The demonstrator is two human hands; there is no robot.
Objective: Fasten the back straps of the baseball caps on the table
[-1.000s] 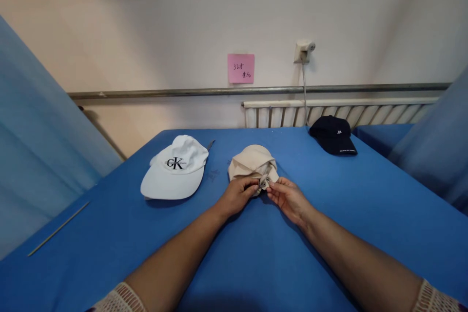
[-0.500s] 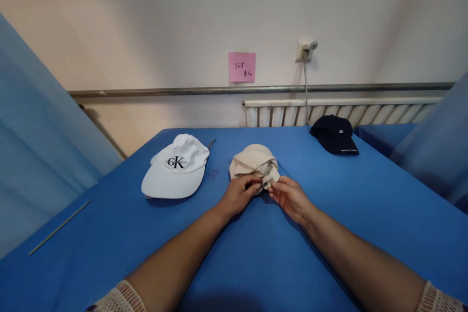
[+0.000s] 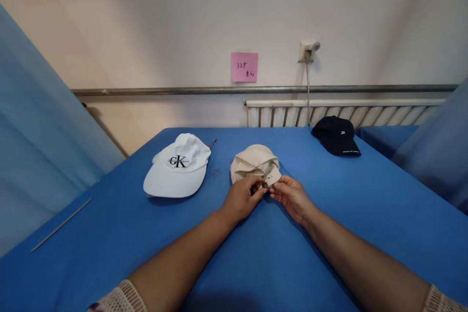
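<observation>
A beige baseball cap (image 3: 254,160) lies on the blue-covered table, its back opening turned toward me. At its near edge my left hand (image 3: 243,197) pinches the strap by a small dark buckle (image 3: 265,185). My right hand (image 3: 292,197) is closed on the other side of the same strap (image 3: 273,175), whose loose end stands up between the hands. The fingertips partly cover the buckle, so how the strap runs through it cannot be made out.
A white cap (image 3: 179,165) with black letters sits to the left, and a dark navy cap (image 3: 336,135) at the far right. A thin stick (image 3: 62,224) lies near the left edge. Behind the table (image 3: 146,253) are a radiator (image 3: 288,114) and a metal rail (image 3: 190,90).
The strap's loose end has turned up and lies flatter to view, with a hole showing. Both hands keep their grip at the buckle. The view has shifted slightly.
</observation>
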